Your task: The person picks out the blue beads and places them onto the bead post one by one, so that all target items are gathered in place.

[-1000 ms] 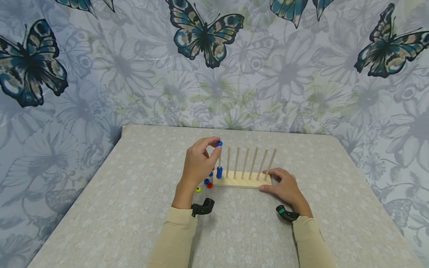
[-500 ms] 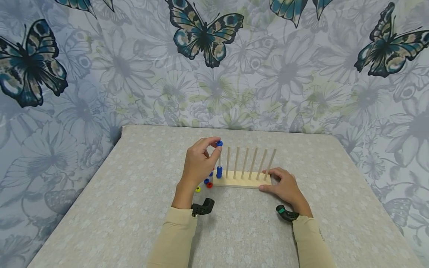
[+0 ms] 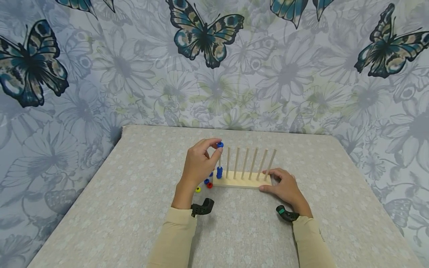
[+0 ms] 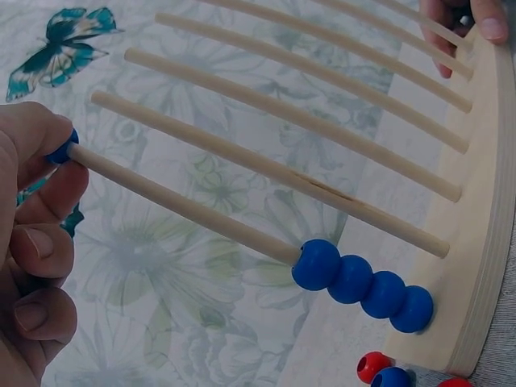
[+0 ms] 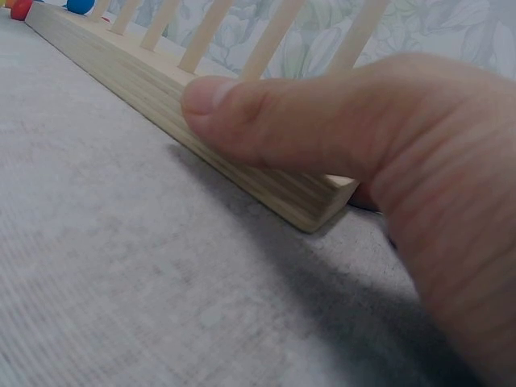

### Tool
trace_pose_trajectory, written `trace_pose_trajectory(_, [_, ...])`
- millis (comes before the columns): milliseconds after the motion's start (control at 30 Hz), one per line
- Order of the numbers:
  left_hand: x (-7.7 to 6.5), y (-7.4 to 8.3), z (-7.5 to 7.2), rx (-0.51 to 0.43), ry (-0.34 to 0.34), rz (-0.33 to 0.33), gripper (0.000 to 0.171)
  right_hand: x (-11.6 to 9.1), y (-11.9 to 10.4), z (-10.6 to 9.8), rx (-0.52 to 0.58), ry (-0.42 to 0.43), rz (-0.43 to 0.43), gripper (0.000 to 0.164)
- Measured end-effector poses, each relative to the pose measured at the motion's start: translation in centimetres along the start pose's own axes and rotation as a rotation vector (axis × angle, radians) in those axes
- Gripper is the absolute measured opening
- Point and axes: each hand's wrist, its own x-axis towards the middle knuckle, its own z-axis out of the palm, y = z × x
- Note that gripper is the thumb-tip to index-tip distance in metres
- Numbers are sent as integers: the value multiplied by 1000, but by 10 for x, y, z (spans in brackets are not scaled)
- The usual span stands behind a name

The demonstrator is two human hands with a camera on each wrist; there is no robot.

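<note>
Pale wood is forming the long base [image 3: 239,182] of a bead rack, which is lying flat near the middle of the table [image 3: 110,219] and carrying a row of seven upright rods. At its left end, the outermost rod [image 4: 185,201] is bearing four blue beads [image 4: 355,278], which are sitting one on another at the foot. The other six rods [image 3: 245,163] are standing bare.

The left hand [image 3: 198,163] is pinching a further blue bead [image 3: 219,144] between thumb and forefinger at the tip of this same rod, well above the stack; how far the bead is sitting over the tip cannot be told. Its remaining fingers are curling below. The right hand [image 3: 285,186] is gripping the opposite end of the base, its thumb pressing along the near edge while the fingers are reaching round the far side. The two hands are staying well apart.

Beside the left end of the base, loose beads are resting on the table: a yellow bead [image 3: 198,189], a red bead [image 3: 209,185] and a blue one [image 3: 206,181] among them. Behind the table, a wall covering [image 3: 214,93] is displaying large teal butterflies above grey flowers.
</note>
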Motion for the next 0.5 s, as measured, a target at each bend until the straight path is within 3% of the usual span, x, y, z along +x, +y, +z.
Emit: trace_pose_trajectory(500, [-1, -2, -2, 18, -37, -16, 25, 0, -2, 0, -6, -5, 4, 61])
